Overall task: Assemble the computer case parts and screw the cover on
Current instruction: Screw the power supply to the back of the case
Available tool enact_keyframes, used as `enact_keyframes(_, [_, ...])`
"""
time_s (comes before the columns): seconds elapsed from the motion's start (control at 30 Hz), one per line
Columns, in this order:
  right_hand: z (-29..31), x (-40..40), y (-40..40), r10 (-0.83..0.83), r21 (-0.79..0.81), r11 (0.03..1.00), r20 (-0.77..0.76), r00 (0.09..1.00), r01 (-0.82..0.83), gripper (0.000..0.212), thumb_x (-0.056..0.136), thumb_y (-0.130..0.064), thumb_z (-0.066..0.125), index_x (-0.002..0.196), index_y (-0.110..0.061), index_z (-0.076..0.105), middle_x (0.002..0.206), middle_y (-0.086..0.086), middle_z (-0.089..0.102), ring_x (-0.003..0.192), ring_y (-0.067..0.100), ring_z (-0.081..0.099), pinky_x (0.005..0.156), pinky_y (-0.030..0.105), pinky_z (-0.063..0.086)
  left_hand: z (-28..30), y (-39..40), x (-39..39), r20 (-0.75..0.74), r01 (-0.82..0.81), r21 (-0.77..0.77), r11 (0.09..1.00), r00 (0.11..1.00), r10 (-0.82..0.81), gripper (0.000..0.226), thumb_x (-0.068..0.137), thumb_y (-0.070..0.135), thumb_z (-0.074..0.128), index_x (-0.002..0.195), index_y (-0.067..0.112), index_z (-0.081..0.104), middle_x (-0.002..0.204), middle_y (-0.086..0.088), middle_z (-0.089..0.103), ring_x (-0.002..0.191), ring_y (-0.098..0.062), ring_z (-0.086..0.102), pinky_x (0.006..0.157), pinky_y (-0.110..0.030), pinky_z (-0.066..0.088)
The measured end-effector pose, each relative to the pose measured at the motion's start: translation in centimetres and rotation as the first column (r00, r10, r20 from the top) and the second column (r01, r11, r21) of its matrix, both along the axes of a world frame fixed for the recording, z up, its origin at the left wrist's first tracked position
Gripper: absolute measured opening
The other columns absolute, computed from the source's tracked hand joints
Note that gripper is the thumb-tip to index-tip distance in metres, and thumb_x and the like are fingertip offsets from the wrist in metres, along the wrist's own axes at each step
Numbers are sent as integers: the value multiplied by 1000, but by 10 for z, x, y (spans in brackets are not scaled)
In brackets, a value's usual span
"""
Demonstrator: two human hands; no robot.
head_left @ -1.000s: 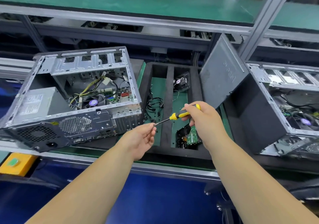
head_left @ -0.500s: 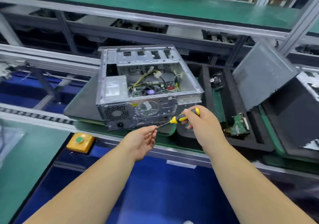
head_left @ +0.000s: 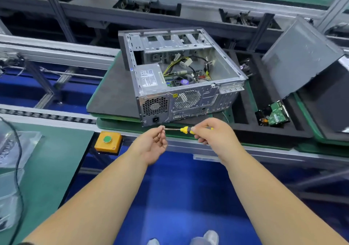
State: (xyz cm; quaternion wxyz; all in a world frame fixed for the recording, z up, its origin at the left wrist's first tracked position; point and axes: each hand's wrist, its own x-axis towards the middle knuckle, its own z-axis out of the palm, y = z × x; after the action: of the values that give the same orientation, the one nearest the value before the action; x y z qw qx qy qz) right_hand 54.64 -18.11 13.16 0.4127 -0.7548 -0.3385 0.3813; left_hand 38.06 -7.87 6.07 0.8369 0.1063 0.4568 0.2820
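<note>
Head view. The right hand (head_left: 211,133) grips the yellow handle of a screwdriver (head_left: 184,129), fingers curled round it; the left hand (head_left: 154,142) pinches at the shaft tip with thumb and forefinger, whether on a screw cannot be told. Risk: a small screw seated at the tip could slip and drop to the floor below, since both hands hover off the conveyor edge. The case (head_left: 181,78) lies open-side up on a dark pad, cables exposed; a grey cover (head_left: 300,55) leans well to its right.
</note>
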Motion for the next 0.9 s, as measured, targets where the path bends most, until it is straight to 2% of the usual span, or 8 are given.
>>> enact_keyframes(0.1, [-14, -5, -4, 66, -106, 992, -10, 998, -67, 9, 85, -26, 73, 84, -18, 70, 70, -3, 72, 60, 6, 62, 62, 25, 53, -7, 7, 8, 11, -18, -23, 1000, 1000, 19, 9, 93, 15, 63, 90, 8, 68, 65, 2, 60, 58, -5, 52, 56, -18, 43])
enact_keyframes(0.27, [-38, -14, -9, 164, -141, 973, -143, 976, -184, 6, 87, -15, 73, 88, -18, 68, 69, 1, 70, 53, 7, 56, 51, 20, 46, -23, 15, 26, -7, 18, -33, 999, 1000, -19, 13, 94, 18, 61, 86, 12, 69, 61, 7, 58, 52, -1, 51, 60, -17, 40])
enact_keyframes(0.47, [-64, -32, -4, 104, -150, 980, -166, 981, -130, 14, 89, -20, 71, 100, -15, 66, 79, 4, 73, 65, 15, 62, 65, 32, 53, -35, 25, 30, -72, 48, -47, 998, 996, -52, 15, 93, 19, 61, 84, 13, 71, 58, 9, 56, 50, 0, 50, 56, -18, 39])
enact_keyframes(0.6, [-77, -39, -1, 60, -138, 987, -178, 982, -85, 21, 89, -22, 71, 107, -14, 64, 81, 2, 73, 64, 10, 62, 62, 26, 53, -43, 30, 31, -129, 83, -33, 996, 988, -86, 16, 93, 23, 62, 87, 12, 71, 55, 8, 55, 51, -1, 50, 55, -18, 40])
enact_keyframes(0.9, [-90, -42, 7, 7, -136, 990, -186, 982, -33, 22, 88, -24, 72, 107, -16, 64, 83, 1, 73, 66, 9, 65, 65, 29, 57, -48, 39, 37, -196, 111, 17, 994, 975, -105, 13, 93, 23, 64, 88, 14, 72, 62, 6, 53, 62, -3, 46, 59, -19, 42])
